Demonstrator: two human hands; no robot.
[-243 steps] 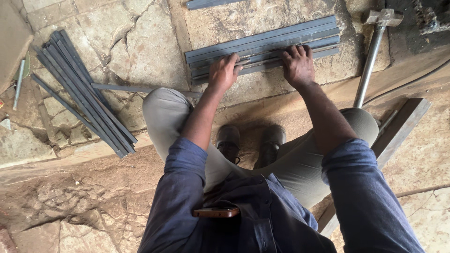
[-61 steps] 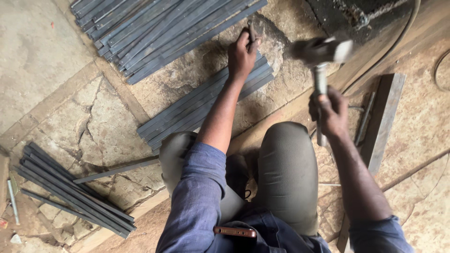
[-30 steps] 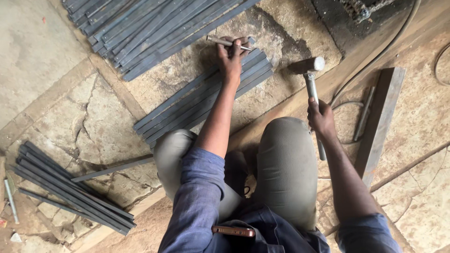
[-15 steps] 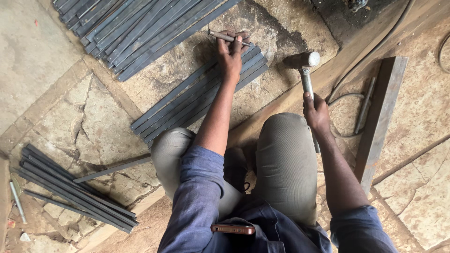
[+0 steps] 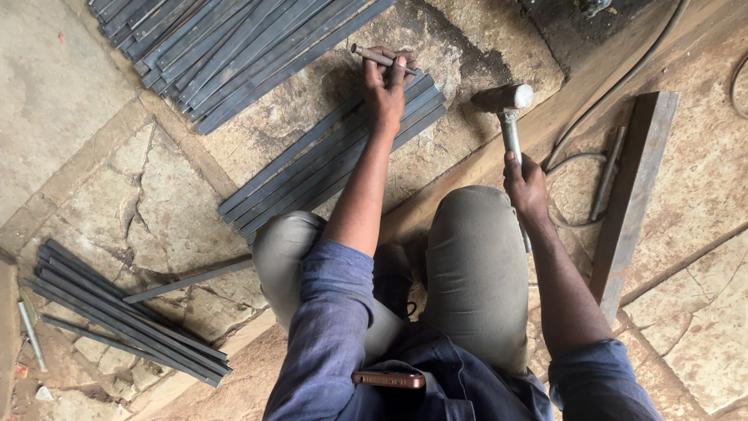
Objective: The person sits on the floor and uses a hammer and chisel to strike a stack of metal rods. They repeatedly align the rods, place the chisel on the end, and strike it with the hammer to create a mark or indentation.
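Cracked stone flooring is spreading out under everything here, and a row of flat grey steel bars is lying side by side on it, right in front of the squatting person's knees. The left hand is resting on the far end of that row, fingers clenched around a short metal punch that is sticking out sideways past the thumb rather than standing upright. To the right of the row, the right hand is gripping the shaft of a hammer, fist closed, head hanging clear of the bars. The danger is looking plain: those fingers are sitting just where a blow would be landing, so a glancing strike could be catching the knuckles. With the punch tilted like this, it could be skidding off the smooth steel. The bars are lying loose, so a hit could be jolting them apart. Beyond the row a bigger stack of bars is lying, and well left of it another bundle, both near enough to be tripping anyone stepping back
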